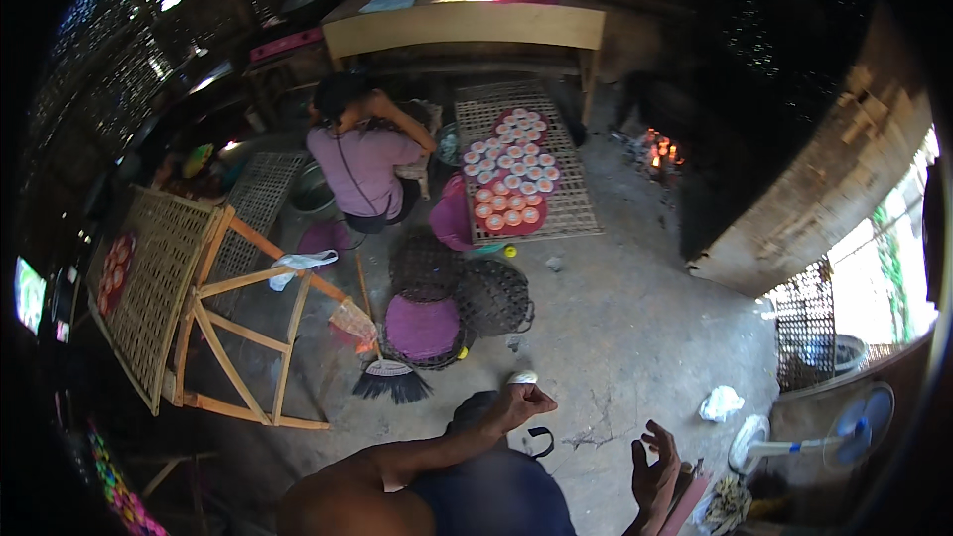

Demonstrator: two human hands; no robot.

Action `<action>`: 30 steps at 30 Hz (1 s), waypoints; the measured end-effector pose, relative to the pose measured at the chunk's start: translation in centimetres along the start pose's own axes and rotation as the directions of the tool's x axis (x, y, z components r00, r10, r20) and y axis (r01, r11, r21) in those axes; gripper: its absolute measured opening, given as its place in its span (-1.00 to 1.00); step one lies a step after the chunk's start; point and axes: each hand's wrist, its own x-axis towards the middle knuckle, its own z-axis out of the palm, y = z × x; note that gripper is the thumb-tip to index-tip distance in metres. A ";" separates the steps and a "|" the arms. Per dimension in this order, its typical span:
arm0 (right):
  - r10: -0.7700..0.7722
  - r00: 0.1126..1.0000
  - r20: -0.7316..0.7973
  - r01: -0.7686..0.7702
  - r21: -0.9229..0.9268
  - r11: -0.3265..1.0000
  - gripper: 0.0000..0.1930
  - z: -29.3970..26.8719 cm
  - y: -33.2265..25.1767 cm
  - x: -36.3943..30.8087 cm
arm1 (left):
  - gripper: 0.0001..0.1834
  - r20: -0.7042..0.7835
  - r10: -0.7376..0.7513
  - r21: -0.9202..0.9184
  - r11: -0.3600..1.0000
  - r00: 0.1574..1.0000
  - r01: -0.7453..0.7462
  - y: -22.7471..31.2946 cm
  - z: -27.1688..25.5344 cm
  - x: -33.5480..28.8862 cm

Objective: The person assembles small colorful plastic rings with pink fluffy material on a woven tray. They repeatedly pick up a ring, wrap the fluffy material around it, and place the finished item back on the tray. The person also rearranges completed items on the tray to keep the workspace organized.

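My left hand [520, 403] is raised in front of my body, its thumb and fingertips pressed together in a pinch. Whatever lies between them, if anything, is too small to make out. A small whitish object [523, 376] shows just beyond its knuckles; I cannot tell whether the hand touches it. To the right, my right hand [654, 467] is held palm inward with curled fingers apart and nothing visible in it. A reddish-brown flat piece [689, 498] is close beside that wrist. Near the left hand a dark strap loop [542, 443] curves over the floor.
A broom [390, 381], dark baskets [496, 298] and a purple round cover [422, 326] are ahead. A crouching person [362, 169] is near a woven rack [476, 104] bearing round pieces. A wooden frame [248, 337] stands left, a fan [864, 422] right, a fire [663, 149] far right.
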 end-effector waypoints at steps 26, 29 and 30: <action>-0.214 0.957 0.196 0.193 0.121 0.974 -0.69 -11.1 11.4 59.6 | -0.79 -0.147 0.097 -0.433 0.888 0.984 -0.152 27.1 16.9 46.2; -0.304 0.939 0.161 0.312 -0.027 0.950 -0.66 -13.1 12.4 65.2 | -0.79 -0.162 0.117 -0.424 0.888 0.980 -0.176 29.2 18.5 50.0; -0.297 0.941 0.161 0.298 0.018 0.954 -0.66 -13.4 12.8 66.6 | -0.79 -0.172 0.104 -0.415 0.894 0.980 -0.168 29.8 18.9 51.4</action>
